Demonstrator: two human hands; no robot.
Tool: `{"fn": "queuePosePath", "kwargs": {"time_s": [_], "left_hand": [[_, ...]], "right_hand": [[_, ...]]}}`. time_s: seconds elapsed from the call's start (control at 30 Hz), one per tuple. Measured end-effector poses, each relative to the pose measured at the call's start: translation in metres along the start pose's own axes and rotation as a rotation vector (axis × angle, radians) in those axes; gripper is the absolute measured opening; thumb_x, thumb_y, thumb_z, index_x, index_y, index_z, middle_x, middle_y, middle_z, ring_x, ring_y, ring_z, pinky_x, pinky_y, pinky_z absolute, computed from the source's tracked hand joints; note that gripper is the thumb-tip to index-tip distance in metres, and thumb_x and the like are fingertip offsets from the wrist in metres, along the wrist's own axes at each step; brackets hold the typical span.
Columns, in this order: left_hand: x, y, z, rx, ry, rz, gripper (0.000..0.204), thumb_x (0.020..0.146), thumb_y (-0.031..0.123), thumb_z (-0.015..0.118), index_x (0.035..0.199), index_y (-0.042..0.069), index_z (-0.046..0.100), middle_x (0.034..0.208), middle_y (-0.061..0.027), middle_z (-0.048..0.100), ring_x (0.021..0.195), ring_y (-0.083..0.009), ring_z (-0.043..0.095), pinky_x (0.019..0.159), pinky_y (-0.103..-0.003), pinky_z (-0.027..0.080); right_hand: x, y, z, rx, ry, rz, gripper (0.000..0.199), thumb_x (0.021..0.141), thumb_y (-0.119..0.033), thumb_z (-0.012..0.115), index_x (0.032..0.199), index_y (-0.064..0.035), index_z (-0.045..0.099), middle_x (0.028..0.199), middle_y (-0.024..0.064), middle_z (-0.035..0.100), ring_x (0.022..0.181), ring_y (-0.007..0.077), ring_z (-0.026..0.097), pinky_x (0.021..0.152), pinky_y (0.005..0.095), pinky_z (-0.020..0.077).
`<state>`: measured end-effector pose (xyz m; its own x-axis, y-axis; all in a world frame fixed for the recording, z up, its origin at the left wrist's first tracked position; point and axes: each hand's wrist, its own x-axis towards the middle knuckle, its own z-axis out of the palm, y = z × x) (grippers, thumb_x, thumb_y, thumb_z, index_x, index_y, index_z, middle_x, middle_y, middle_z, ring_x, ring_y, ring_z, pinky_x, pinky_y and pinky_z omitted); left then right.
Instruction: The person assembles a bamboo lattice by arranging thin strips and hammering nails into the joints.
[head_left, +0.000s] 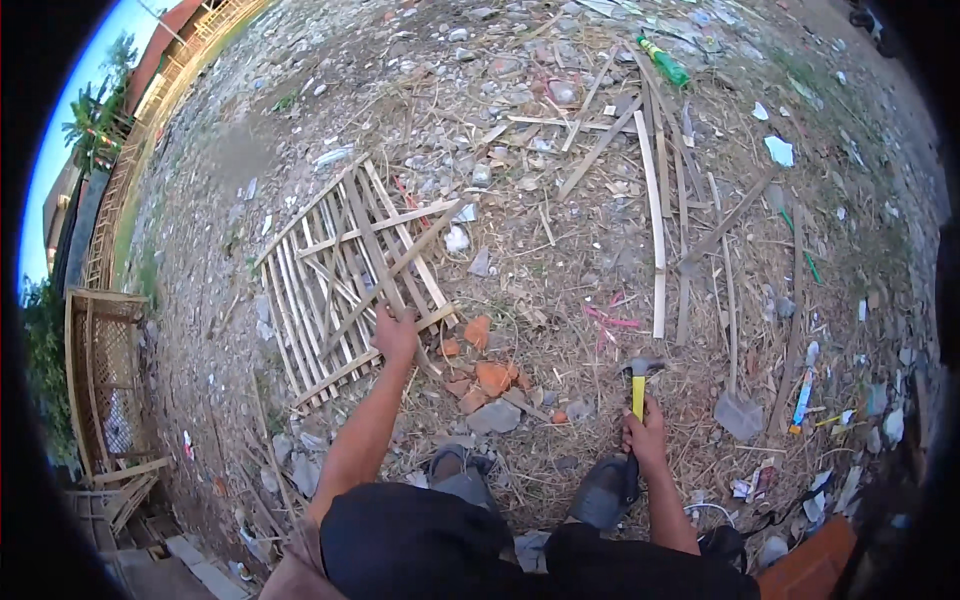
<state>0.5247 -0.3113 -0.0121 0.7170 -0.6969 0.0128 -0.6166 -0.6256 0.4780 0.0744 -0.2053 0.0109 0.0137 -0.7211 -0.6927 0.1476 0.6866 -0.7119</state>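
My right hand [645,432] is closed around a claw hammer [638,395] with a yellow and black handle; its metal head points away from me, above the ground. Ahead and to the left lies a slatted wooden panel [300,300] of thin pale strips, with several loose-looking slats crossing over it at angles. My left hand [396,335] grips a wooden slat [368,225] at the panel's near right edge. The fingertips are partly hidden behind the wood. Broken orange brick pieces [493,378] and a grey stone [494,416] lie just right of the panel, before my feet.
Loose wooden strips [648,220] are scattered ahead on the right. A green plastic bottle [664,62] lies at their far end. Pink strips [610,318], a clear plastic container [738,415] and other litter dot the rubble. A lattice wooden frame [105,375] stands at far left.
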Motion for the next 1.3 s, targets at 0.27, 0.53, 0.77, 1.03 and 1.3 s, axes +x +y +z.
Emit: {"fn": "queuePosePath", "kwargs": {"time_s": [0.27, 0.53, 0.77, 1.03, 1.3], "left_hand": [[0.011, 0.098, -0.050, -0.165, -0.045, 0.541, 0.045, 0.087, 0.011, 0.061, 0.128, 0.000, 0.047, 0.094, -0.0155, 0.060, 0.084, -0.0233, 0.056, 0.078, -0.036, 0.045], [-0.019, 0.270, 0.002, -0.040, -0.734, 0.707, 0.048, 0.091, 0.017, 0.059, 0.134, 0.002, 0.044, 0.112, -0.0215, 0.059, 0.110, -0.0343, 0.051, 0.087, -0.043, 0.042], [-0.050, 0.313, 0.127, 0.213, -0.074, 1.067, 0.059, 0.087, 0.040, 0.065, 0.132, 0.006, 0.048, 0.141, -0.0196, 0.036, 0.129, -0.0370, 0.035, 0.100, -0.055, 0.033], [-0.172, 0.369, 0.192, 0.096, -0.567, 1.136, 0.045, 0.090, 0.034, 0.060, 0.126, 0.008, 0.052, 0.120, -0.0159, 0.057, 0.113, -0.0322, 0.054, 0.094, -0.050, 0.040], [-0.148, 0.369, 0.191, 0.111, -0.741, 1.068, 0.037, 0.090, 0.028, 0.058, 0.114, 0.000, 0.060, 0.104, -0.0192, 0.061, 0.093, -0.0398, 0.063, 0.083, -0.046, 0.050]], "right_hand": [[0.011, 0.012, -0.006, -0.069, 0.000, -0.061, 0.044, 0.089, -0.013, 0.062, 0.130, -0.0063, 0.046, 0.069, 0.0012, 0.053, 0.048, 0.0084, 0.048, 0.043, 0.0264, 0.0396], [-0.002, 0.010, -0.010, -0.076, 0.058, -0.035, 0.042, 0.088, -0.017, 0.064, 0.126, -0.0063, 0.050, 0.071, 0.0028, 0.057, 0.052, 0.0096, 0.052, 0.047, 0.0282, 0.0422], [0.006, 0.007, -0.006, -0.182, 0.026, -0.080, 0.042, 0.088, -0.016, 0.062, 0.126, -0.0045, 0.049, 0.085, 0.0098, 0.059, 0.075, 0.0154, 0.056, 0.068, 0.0333, 0.0473], [0.004, 0.008, -0.010, -0.112, 0.008, -0.055, 0.041, 0.090, -0.015, 0.062, 0.127, -0.0056, 0.047, 0.077, 0.0045, 0.056, 0.060, 0.0107, 0.052, 0.054, 0.0291, 0.0434], [0.003, 0.007, -0.002, -0.057, -0.004, -0.051, 0.041, 0.091, -0.014, 0.061, 0.128, -0.0062, 0.045, 0.074, 0.0003, 0.052, 0.051, 0.0072, 0.047, 0.045, 0.0254, 0.0394]]}}
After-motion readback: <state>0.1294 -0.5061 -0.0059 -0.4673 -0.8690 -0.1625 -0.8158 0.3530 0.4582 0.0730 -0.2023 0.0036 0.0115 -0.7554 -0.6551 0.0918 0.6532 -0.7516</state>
